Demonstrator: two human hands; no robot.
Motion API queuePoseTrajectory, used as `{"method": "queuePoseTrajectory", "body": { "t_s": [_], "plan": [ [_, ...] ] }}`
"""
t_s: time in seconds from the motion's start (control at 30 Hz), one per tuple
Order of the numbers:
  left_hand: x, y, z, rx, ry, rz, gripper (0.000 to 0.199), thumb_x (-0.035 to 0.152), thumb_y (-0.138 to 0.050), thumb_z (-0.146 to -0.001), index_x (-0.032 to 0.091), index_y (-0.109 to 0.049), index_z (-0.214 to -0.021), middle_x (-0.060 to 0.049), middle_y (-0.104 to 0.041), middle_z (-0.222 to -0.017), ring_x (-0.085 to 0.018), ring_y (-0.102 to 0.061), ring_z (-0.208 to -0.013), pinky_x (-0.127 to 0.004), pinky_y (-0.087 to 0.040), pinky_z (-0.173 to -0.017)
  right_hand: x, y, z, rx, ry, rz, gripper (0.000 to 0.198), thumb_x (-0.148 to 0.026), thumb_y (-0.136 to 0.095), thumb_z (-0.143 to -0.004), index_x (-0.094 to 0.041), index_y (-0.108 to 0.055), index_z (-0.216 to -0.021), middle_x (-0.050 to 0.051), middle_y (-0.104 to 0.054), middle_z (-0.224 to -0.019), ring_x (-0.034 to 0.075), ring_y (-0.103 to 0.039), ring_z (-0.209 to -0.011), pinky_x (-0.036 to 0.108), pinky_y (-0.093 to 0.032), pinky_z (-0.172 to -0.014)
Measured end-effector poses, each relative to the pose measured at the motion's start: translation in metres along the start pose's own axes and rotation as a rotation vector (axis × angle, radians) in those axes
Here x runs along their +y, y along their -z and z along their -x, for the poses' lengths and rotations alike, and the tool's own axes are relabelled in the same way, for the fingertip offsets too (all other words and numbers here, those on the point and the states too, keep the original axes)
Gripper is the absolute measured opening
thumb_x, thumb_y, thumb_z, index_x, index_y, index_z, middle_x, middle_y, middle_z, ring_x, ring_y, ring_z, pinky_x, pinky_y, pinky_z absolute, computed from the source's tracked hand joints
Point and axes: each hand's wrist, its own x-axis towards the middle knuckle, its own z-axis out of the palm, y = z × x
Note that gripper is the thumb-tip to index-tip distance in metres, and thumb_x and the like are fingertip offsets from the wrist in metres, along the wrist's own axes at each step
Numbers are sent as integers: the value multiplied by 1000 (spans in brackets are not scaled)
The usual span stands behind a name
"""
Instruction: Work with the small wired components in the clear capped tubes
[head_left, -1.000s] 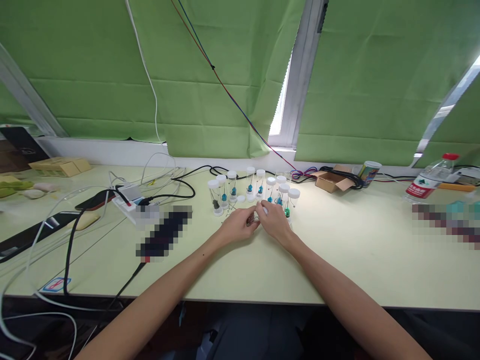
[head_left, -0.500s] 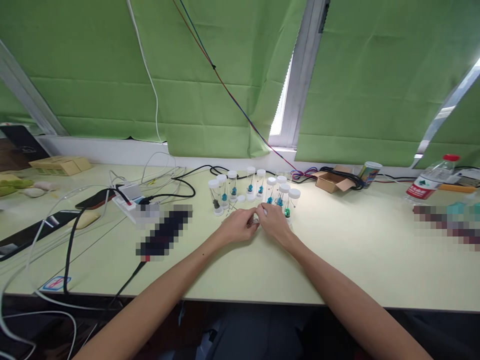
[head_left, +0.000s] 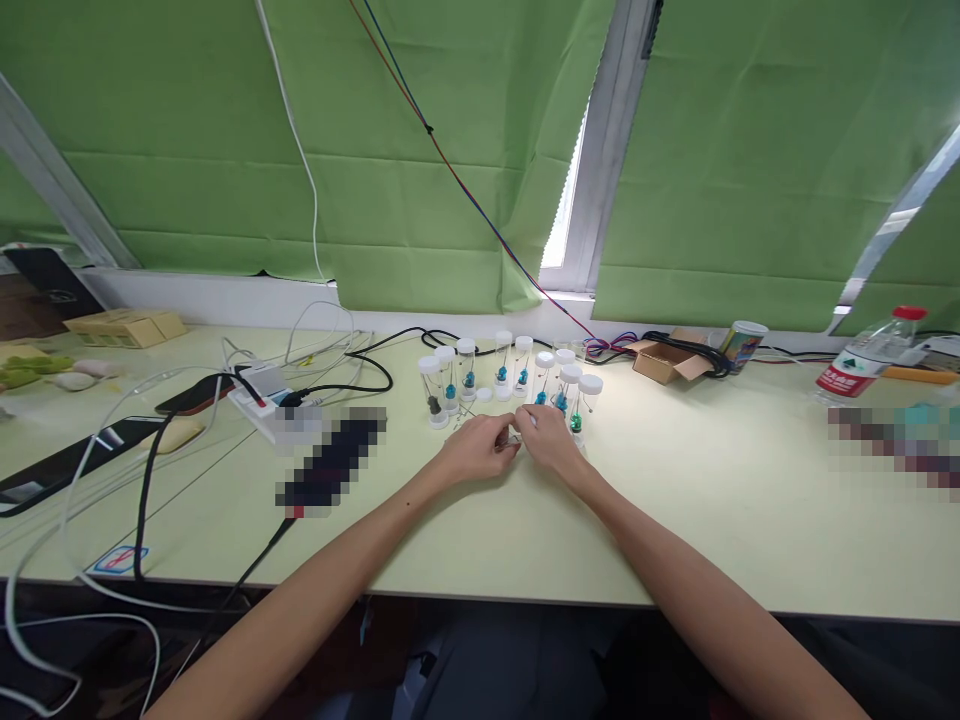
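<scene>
My left hand [head_left: 480, 447] and my right hand [head_left: 547, 436] meet over the table, fingertips pinched together. Whatever lies between them is small and mostly covered by the fingers; I cannot make out its kind. Just beyond them, several clear tubes with white caps stand upright in a loose arc. A tube with a dark lump inside [head_left: 433, 395] is at the left end, a tube with a green piece [head_left: 585, 405] at the right end, and tubes with blue pieces [head_left: 503, 362] between. A loose white cap [head_left: 484, 395] and thin wire-like bits [head_left: 463, 412] lie beside my left hand.
A white power strip [head_left: 262, 405] with tangled cables and a blurred dark object [head_left: 334, 462] lie left. An open cardboard box [head_left: 664, 362], a can [head_left: 744, 345] and a red-capped bottle [head_left: 862, 360] stand right. The pale table [head_left: 720, 500] ends in front of me.
The whole view has shifted very slightly. Both hands stay pinched together in the same place, and the tubes have not moved.
</scene>
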Motion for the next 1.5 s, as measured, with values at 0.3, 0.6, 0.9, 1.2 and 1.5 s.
{"method": "queuePoseTrajectory", "body": {
  "t_s": [0.3,0.6,0.9,1.2,1.5],
  "plan": [
    [0,-3,1,26,45,0,10,24,-51,-76,21,-58,-83,1,-54,-64,-15,-46,-56,-29,-27,-54,-11,4,5,-17,-49,36,33,-27,-38,-88,-22,-35,-56,-1,-46,-57,14,-38,-59,27,-29,-58],
    [3,-1,-1,138,-18,192,6,25,-54,-76,19,-51,-74,3,-48,-63,-12,-39,-58,-27,-28,-55,-16,0,6,75,-44,-61,24,-41,-49,-88,-23,-48,-72,-2,-55,-64,15,-47,-62,26,-37,-62],
    [4,1,-2,198,-65,163,14,32,-57,-80,18,-54,-77,3,-46,-64,-11,-39,-60,-27,-28,-57,-24,9,6,181,-8,-119,28,-42,-51,-87,-22,-51,-69,-2,-56,-65,13,-47,-60,26,-39,-63],
    [4,5,0,196,-44,132,34,51,-58,-85,17,-64,-87,4,-44,-60,-10,-37,-56,-26,-27,-56,-27,15,8,325,-17,-149,30,-45,-48,-88,-22,-47,-68,-2,-54,-60,14,-44,-57,26,-38,-60],
    [2,2,2,200,-43,135,30,46,-56,-86,17,-64,-86,4,-45,-59,-10,-36,-55,-27,-25,-54,-25,14,6,246,-24,-141,28,-47,-54,-85,-22,-50,-72,-4,-49,-57,12,-42,-54,25,-38,-57]
  ]
}}
